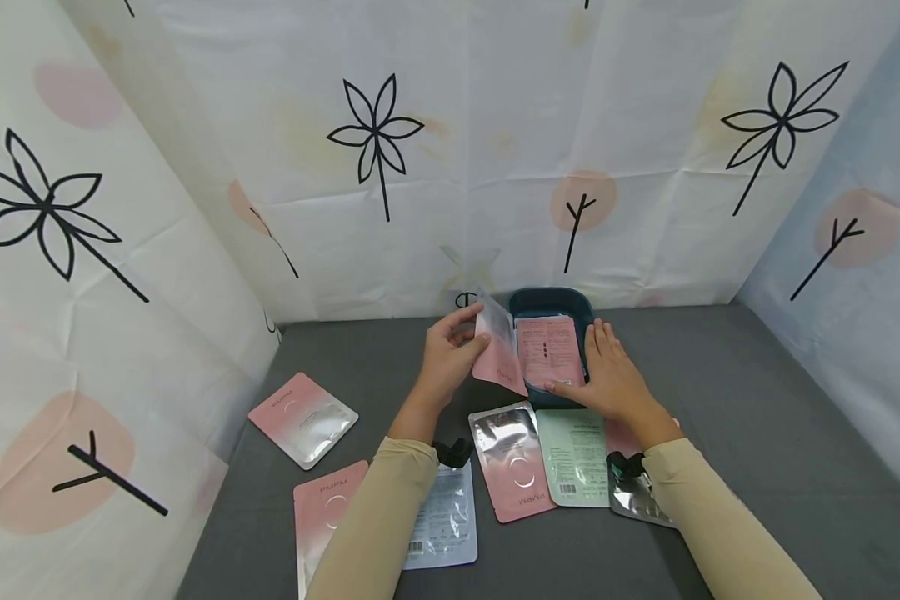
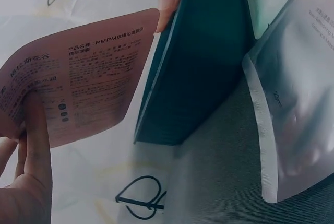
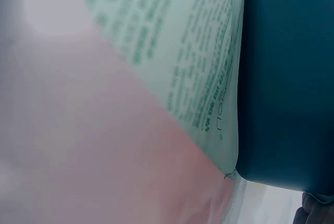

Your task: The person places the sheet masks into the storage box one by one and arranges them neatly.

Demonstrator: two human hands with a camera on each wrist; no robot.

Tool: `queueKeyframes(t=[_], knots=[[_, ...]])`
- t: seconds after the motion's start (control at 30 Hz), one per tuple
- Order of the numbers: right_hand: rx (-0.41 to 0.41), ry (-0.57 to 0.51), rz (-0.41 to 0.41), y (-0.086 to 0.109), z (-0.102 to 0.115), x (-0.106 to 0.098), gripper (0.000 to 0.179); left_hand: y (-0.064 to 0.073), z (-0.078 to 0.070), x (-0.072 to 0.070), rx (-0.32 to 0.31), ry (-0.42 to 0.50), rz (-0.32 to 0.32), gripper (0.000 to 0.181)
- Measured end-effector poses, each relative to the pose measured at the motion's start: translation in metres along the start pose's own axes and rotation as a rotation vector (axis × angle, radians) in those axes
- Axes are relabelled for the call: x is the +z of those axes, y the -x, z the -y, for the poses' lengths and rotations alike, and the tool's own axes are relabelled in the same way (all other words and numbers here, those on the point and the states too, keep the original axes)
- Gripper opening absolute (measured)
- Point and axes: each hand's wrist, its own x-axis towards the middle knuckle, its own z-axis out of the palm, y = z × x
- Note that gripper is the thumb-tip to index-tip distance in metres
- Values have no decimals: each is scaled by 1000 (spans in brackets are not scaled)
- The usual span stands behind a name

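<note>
My left hand pinches a pink face mask packet between thumb and fingers, tilted up beside the left edge of a dark teal box. In the left wrist view its printed side shows, bent where the thumb presses. Another pink mask packet lies inside the box, printed side up. My right hand rests at the box's right front corner, its fingers straight along the right side and the thumb reaching over the front rim. The right wrist view shows the box's outer wall close by.
In front of the box lie a pink packet, a green packet and a silver packet partly under the right wrist. Farther left are two pink packets and a pale blue one. Patterned cloth hangs behind the grey table.
</note>
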Motion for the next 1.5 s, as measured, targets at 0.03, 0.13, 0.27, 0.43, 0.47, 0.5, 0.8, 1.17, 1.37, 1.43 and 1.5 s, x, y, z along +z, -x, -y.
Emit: queueKeyframes(t=[0.03,0.13,0.27,0.43,0.47,0.5,0.8,1.17,1.37,1.43,1.5], knots=[[0,-1,0,0,0,0,135,-1,1,1,-3,1,-5,50],[-1,-3,-3,0,-1,0,135,-4,7,2,-19,1,-21,50],[-2,-6,-7,0,-1,1,136,-5,11,5,-37,14,-30,50],[-7,-3,-10,0,-1,1,136,-6,16,7,-29,5,-38,49],[-8,-1,-11,0,-1,0,136,-6,17,7,-27,-1,-44,48],[-8,2,-9,0,-1,0,136,-7,18,7,-28,-7,-53,48],[-6,3,2,0,1,-1,134,-13,27,8,-76,-66,-31,47],[-9,-6,-8,0,0,0,134,-13,37,12,-197,-153,38,47],[-16,2,-15,-1,-1,0,134,-13,39,14,-227,-117,47,48],[-16,-3,-16,-1,-1,0,134,-13,39,13,-231,-123,51,47],[-14,-7,-19,-1,-1,-1,133,-13,38,13,-230,-124,54,47]])
